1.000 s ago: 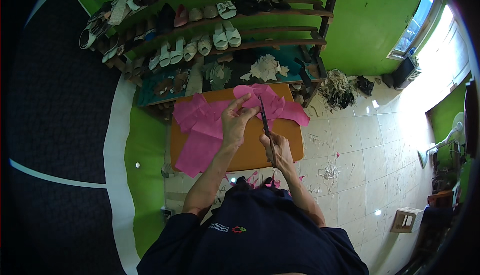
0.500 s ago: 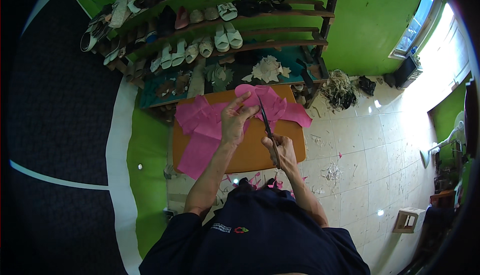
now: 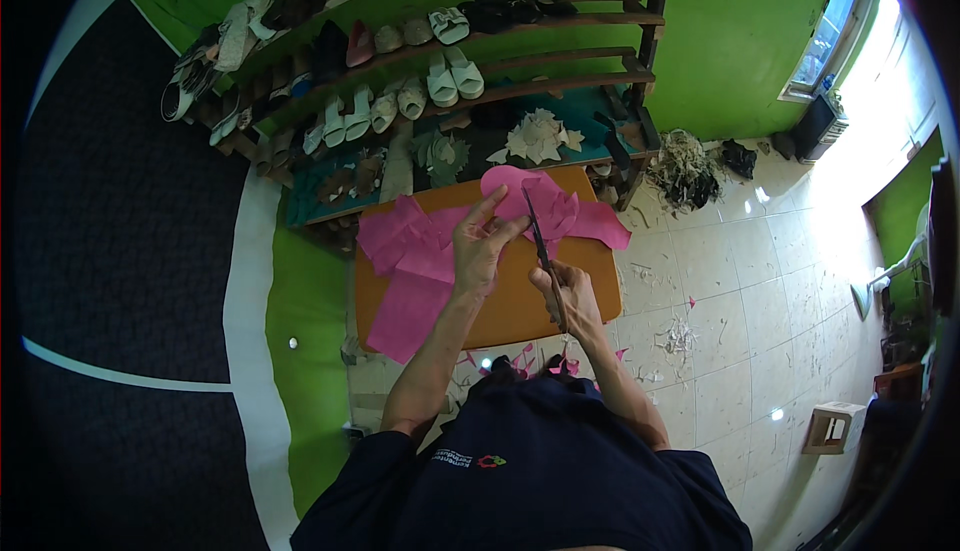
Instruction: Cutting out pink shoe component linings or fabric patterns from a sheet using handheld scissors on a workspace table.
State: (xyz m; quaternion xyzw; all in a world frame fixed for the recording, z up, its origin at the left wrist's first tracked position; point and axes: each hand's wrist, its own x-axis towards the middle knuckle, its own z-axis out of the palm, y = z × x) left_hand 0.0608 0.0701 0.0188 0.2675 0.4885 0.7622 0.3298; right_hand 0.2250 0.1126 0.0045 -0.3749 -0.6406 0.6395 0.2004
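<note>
At the centre of the frame, the left hand (image 3: 478,251) has its thumb and index finger closed on a rounded pink piece (image 3: 502,180), which lies just above centre, over the upper part of an orange table (image 3: 500,323). The right hand (image 3: 576,299), right of centre, is wrapped around the handles of dark scissors (image 3: 541,236); their blades point toward the top of the frame and overlap the pink material. How far the blades are parted cannot be told. Pink sheets (image 3: 408,309) spread over the table's left side, one overhanging its lower-left edge. A shelf rack (image 3: 590,81) bearing pale sandals (image 3: 440,84) and other footwear crosses the upper part of the frame. At upper right, a heap of scraps (image 3: 685,171) rests on the tiled floor (image 3: 745,326); a small stool (image 3: 832,428) stands at lower right.
</note>
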